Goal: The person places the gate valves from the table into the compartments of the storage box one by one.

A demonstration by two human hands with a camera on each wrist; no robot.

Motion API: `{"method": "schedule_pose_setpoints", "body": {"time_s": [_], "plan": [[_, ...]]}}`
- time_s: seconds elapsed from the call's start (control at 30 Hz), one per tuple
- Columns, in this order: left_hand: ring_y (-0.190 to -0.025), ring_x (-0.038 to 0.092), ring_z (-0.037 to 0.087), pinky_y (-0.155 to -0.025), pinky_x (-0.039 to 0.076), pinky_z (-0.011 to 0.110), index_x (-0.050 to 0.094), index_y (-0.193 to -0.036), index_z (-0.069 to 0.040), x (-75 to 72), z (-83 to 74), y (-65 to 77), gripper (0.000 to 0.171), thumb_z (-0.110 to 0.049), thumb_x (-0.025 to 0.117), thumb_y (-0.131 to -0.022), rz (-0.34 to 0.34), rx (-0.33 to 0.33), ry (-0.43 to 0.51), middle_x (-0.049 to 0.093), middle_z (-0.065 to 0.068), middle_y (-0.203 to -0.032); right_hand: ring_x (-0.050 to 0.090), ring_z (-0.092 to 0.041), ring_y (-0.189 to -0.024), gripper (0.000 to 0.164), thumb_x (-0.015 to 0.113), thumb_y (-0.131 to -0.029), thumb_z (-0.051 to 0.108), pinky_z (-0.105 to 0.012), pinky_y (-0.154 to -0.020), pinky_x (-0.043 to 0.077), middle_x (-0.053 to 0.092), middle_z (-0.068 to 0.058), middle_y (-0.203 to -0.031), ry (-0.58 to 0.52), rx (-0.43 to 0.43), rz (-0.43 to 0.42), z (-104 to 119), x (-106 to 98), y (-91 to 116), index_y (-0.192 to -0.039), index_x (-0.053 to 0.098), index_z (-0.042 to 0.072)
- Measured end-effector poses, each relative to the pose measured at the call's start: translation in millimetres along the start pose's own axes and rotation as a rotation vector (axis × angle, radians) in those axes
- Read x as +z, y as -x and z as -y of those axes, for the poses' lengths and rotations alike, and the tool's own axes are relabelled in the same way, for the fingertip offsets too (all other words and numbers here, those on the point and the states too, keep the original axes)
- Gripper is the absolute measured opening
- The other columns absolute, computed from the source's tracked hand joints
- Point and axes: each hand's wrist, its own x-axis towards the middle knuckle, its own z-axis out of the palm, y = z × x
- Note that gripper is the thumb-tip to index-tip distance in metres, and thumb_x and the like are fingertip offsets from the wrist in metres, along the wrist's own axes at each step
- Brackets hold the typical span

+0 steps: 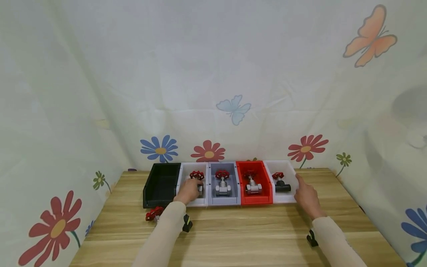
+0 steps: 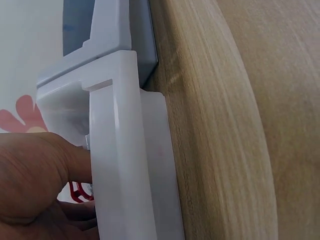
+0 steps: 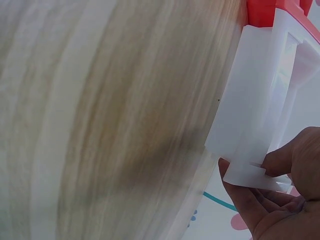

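In the head view, my left hand [image 1: 189, 191] reaches into the left white bin [image 1: 203, 202], fingers curled at a gate valve with a red handwheel [image 1: 197, 175]. The hand covers much of its metal body. In the left wrist view, the thumb of the left hand [image 2: 35, 180] goes behind the bin's front wall, and part of the red wheel shows below it. My right hand [image 1: 306, 194] grips the outer side wall of the right white bin [image 3: 250, 100], thumb inside and fingers outside. That bin holds a dark valve [image 1: 281, 185] with a red handwheel.
Between the white bins stand a grey bin [image 1: 224, 200] and a red bin [image 1: 257, 200], each with a metal valve. A black bin [image 1: 161, 203] ends the row at left. Before it, another red-wheeled valve [image 1: 154, 214] lies on the wooden table [image 1: 247, 237], partly behind my left forearm.
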Motion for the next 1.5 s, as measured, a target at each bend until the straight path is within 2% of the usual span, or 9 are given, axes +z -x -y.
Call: {"method": "schedule_pose_setpoints", "body": {"time_s": [0.13,0.33,0.6,0.73,0.87,1.17,1.37,1.5], "plan": [[-0.111,0.062,0.026,-0.086,0.053,0.041,0.072,-0.117,-0.010,0.8,1.3,0.7,0.041,0.008,0.063,-0.082,0.001,-0.006,0.014,0.069,0.012,-0.121,0.063,-0.039,-0.065,0.061,0.057,-0.084,-0.004,-0.054,-0.061,0.049,0.066,-0.034,-0.086,0.001,-0.011,-0.013,0.3,0.1,-0.1,-0.142,0.038,-0.006],[-0.109,0.063,0.027,-0.090,0.053,0.044,0.074,-0.113,-0.011,2.6,2.4,1.4,0.039,0.008,0.062,-0.081,-0.021,0.002,0.020,0.070,0.013,-0.118,0.061,-0.036,-0.063,0.062,0.057,-0.085,-0.004,-0.054,-0.060,0.048,0.066,-0.032,-0.084,-0.011,0.000,0.009,1.6,-0.6,0.4,-0.143,0.037,-0.005],[-0.110,0.062,0.032,-0.095,0.052,0.047,0.074,-0.113,-0.013,3.2,3.9,2.3,0.039,0.006,0.061,-0.081,-0.034,0.001,-0.006,0.070,0.014,-0.117,0.060,-0.033,-0.061,0.062,0.057,-0.085,-0.004,-0.052,-0.058,0.048,0.066,-0.031,-0.083,-0.002,-0.003,0.003,2.6,0.5,0.3,-0.143,0.037,-0.005],[-0.108,0.064,0.034,-0.093,0.052,0.048,0.074,-0.111,-0.013,3.8,4.2,2.8,0.038,0.006,0.061,-0.081,-0.048,0.030,-0.040,0.071,0.015,-0.113,0.060,-0.032,-0.061,0.061,0.057,-0.086,-0.004,-0.051,-0.058,0.048,0.066,-0.031,-0.083,0.003,-0.002,-0.009,2.3,1.3,1.0,-0.143,0.037,-0.005],[-0.109,0.063,0.037,-0.093,0.052,0.049,0.072,-0.117,-0.010,3.2,3.0,3.4,0.040,0.006,0.062,-0.081,-0.046,0.049,-0.061,0.070,0.018,-0.115,0.062,-0.034,-0.062,0.061,0.058,-0.085,-0.004,-0.052,-0.059,0.049,0.066,-0.032,-0.085,0.003,-0.006,-0.013,2.0,0.4,1.6,-0.143,0.038,-0.005],[-0.115,0.060,0.037,-0.099,0.049,0.050,0.065,-0.128,-0.007,-0.4,-2.3,7.0,0.048,0.000,0.067,-0.081,-0.023,0.034,-0.034,0.065,0.019,-0.125,0.063,-0.036,-0.066,0.062,0.058,-0.085,-0.004,-0.054,-0.062,0.049,0.066,-0.033,-0.088,-0.002,0.004,-0.011,0.3,-0.1,0.7,-0.143,0.037,-0.005],[-0.118,0.058,0.037,-0.103,0.046,0.050,0.062,-0.131,-0.005,-0.2,-4.2,11.3,0.049,-0.006,0.071,-0.083,-0.048,0.039,-0.005,0.060,0.022,-0.131,0.061,-0.033,-0.063,0.062,0.058,-0.085,-0.004,-0.052,-0.060,0.048,0.066,-0.032,-0.085,0.002,0.004,-0.005,-0.2,0.6,0.2,-0.144,0.037,-0.005],[-0.116,0.060,0.037,-0.102,0.048,0.050,0.062,-0.132,-0.005,-2.4,-4.2,14.1,0.049,-0.012,0.074,-0.085,-0.067,0.055,-0.022,0.061,0.022,-0.129,0.062,-0.034,-0.064,0.062,0.058,-0.086,-0.003,-0.053,-0.061,0.049,0.066,-0.034,-0.088,0.000,0.006,-0.005,0.0,0.9,-0.3,-0.144,0.037,-0.005]]}}
